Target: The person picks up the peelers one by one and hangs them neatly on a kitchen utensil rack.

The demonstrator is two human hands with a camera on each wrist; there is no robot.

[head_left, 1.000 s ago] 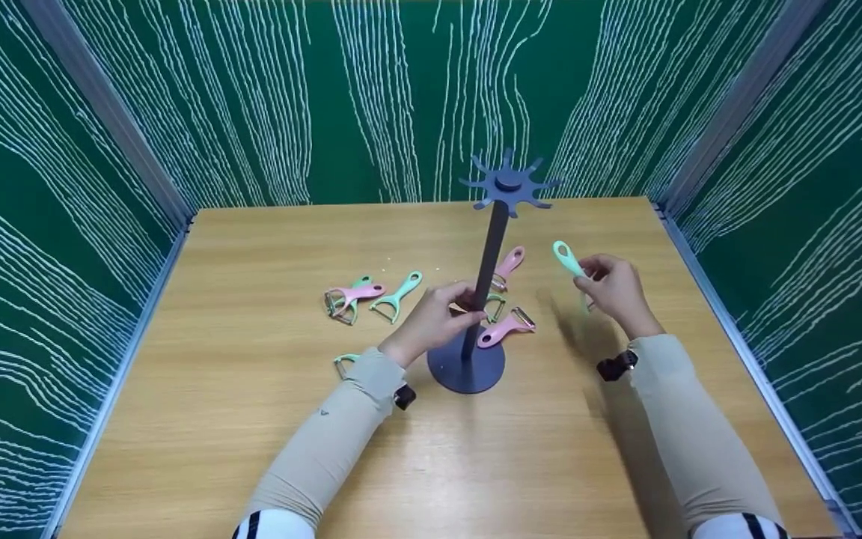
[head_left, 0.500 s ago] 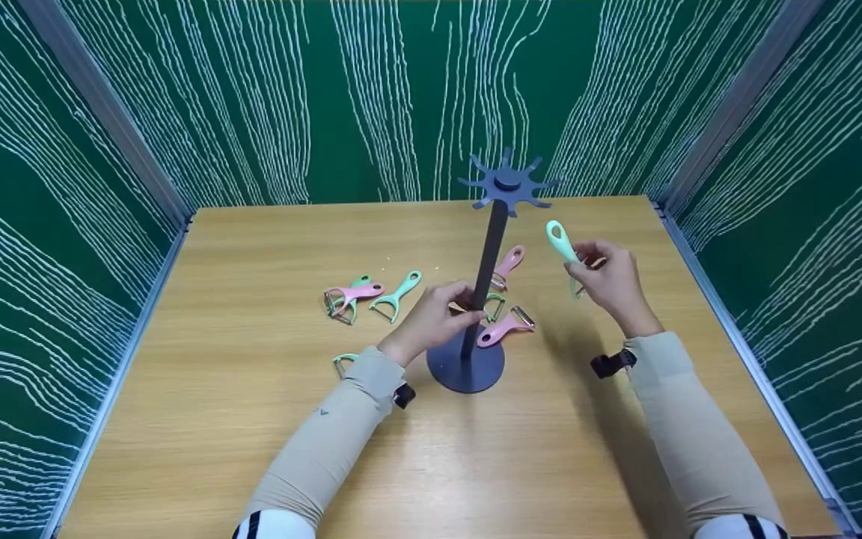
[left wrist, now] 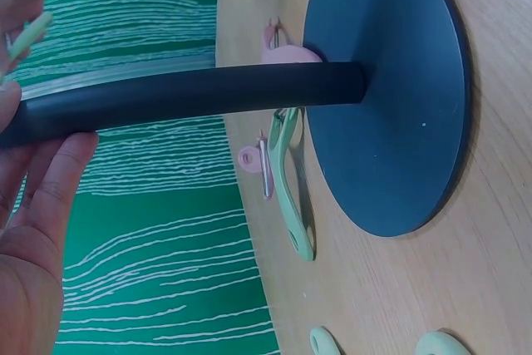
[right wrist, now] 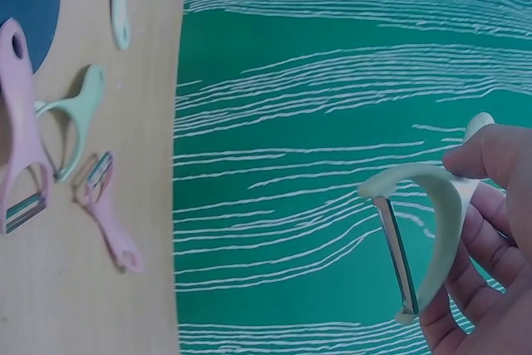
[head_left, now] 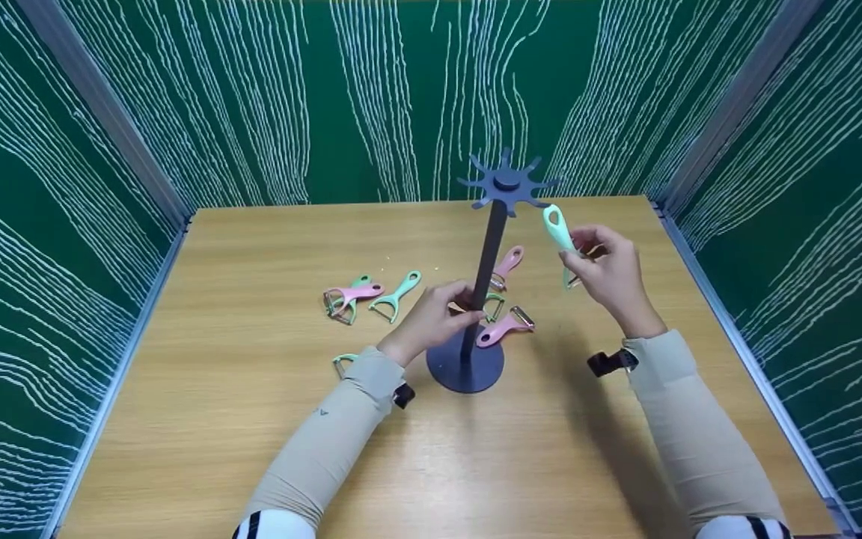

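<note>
My left hand (head_left: 437,318) grips the dark post (head_left: 488,258) of a stand partway up. The stand has a round base (head_left: 465,368) and a star-shaped top (head_left: 506,181) with several hooked arms. In my right hand (head_left: 610,273) a mint-green peeler (head_left: 557,227) is pinched, handle end up, its holed tip right at the stand's right-hand hook. In the right wrist view the peeler's blade (right wrist: 396,255) points away from the fingers. A pink peeler (head_left: 504,327) lies with its handle at the base's edge; another pink peeler (head_left: 509,263) and a green peeler (head_left: 494,306) lie behind the post.
Left of the stand, a pink peeler (head_left: 356,293) lies across a green peeler (head_left: 346,311), beside a mint peeler (head_left: 398,295). Another green peeler (head_left: 343,362) is partly hidden by the left sleeve. Green walls (head_left: 371,97) with white wavy lines enclose the wooden table (head_left: 251,419).
My right hand has raised the mint-green peeler and moved it slightly left, up to the stand's top. My left hand stays on the post.
</note>
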